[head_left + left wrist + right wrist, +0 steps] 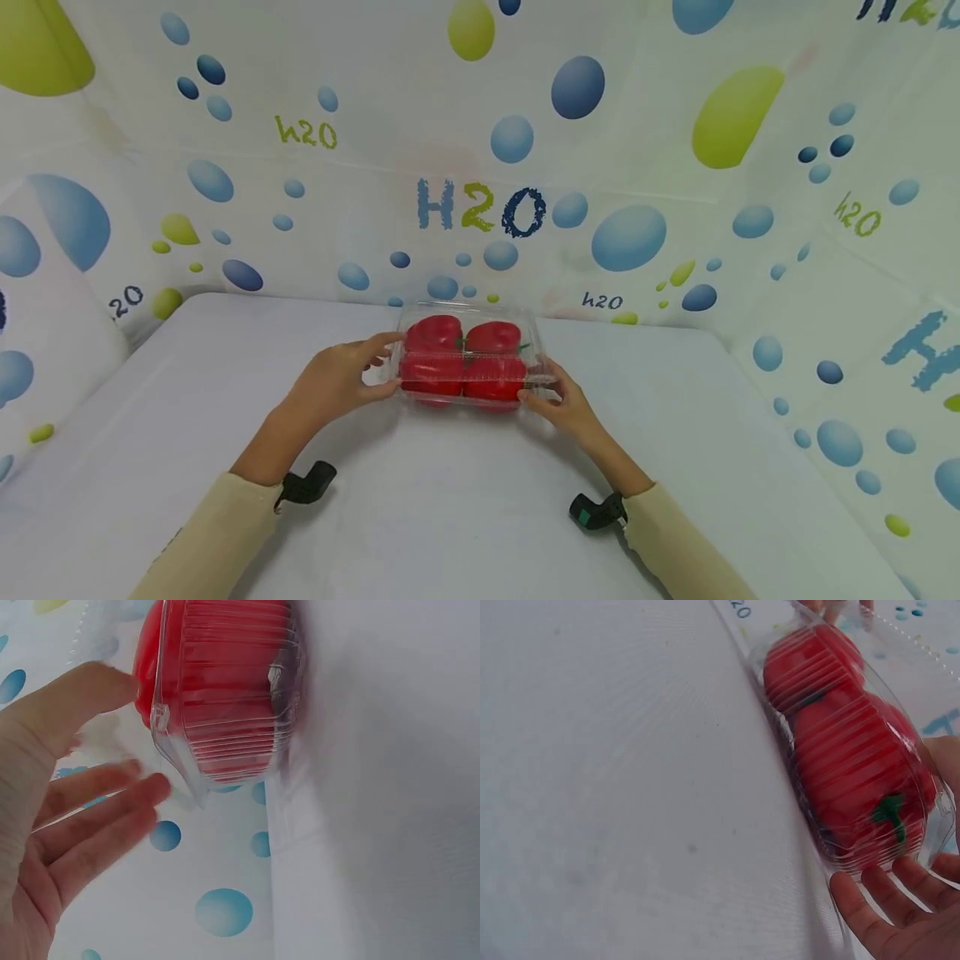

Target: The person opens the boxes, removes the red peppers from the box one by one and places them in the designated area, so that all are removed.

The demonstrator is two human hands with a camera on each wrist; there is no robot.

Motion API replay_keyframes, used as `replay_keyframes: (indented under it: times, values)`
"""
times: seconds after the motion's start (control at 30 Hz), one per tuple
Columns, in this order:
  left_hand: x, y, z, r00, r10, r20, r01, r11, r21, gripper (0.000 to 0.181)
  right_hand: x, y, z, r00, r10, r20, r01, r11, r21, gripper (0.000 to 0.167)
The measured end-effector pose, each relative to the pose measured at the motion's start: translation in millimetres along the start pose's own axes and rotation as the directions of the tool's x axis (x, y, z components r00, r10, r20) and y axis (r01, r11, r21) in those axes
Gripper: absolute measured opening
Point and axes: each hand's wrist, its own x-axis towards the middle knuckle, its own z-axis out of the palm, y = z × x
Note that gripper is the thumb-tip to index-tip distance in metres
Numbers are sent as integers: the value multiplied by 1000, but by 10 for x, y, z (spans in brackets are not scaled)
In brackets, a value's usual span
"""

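Note:
A clear plastic clamshell container (468, 398) holds several red bell peppers (431, 375) with green stems, near the far edge of the white table. Its clear lid (468, 310) looks raised at least in part; how far is hard to tell. At the left end is my left hand (337, 375), thumb touching by the rim and the other fingers spread loosely beside the plastic in the left wrist view. My right hand (566, 404) holds the right front corner, its thumb at the front and its fingers against the ribbed end (855, 859).
A white cloth covers the table (465, 517). Behind it and along both sides hangs a white curtain (360, 200) printed with blue and green drops and H2O lettering. Black wrist cameras sit on the left wrist (309, 483) and right wrist (596, 511).

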Motion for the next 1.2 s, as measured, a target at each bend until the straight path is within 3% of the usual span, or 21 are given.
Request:
replay_keyframes:
  times: [0.13,0.27,0.4,0.63,0.77,1.0,1.2]
  values:
    - [22,-23,26,992,-120,-42,115,988,-102,87,1,15,1,1000,-18,3,18,1000,7,68]
    - [56,-46,48,972,-235,7,232,954,-188,102,7,5,-5,1000,-17,4,17,1000,1,68]
    - [66,-74,89,958,-282,58,288,932,-222,103,17,2,-11,1000,-12,-3,12,1000,-10,68]
    - [19,-114,225,959,-248,137,275,930,-244,84,19,35,-14,1000,-12,5,12,1000,-27,69]
    - [10,-120,247,967,-222,123,247,937,-248,76,40,27,-14,999,-32,6,32,999,-24,68]
    - [-13,-153,246,966,-226,128,254,926,-281,69,45,-21,5,999,-35,20,35,999,-8,68]
    - [-24,-181,327,968,-213,132,244,919,-309,67,11,16,-6,1000,-22,9,22,1000,-20,69]
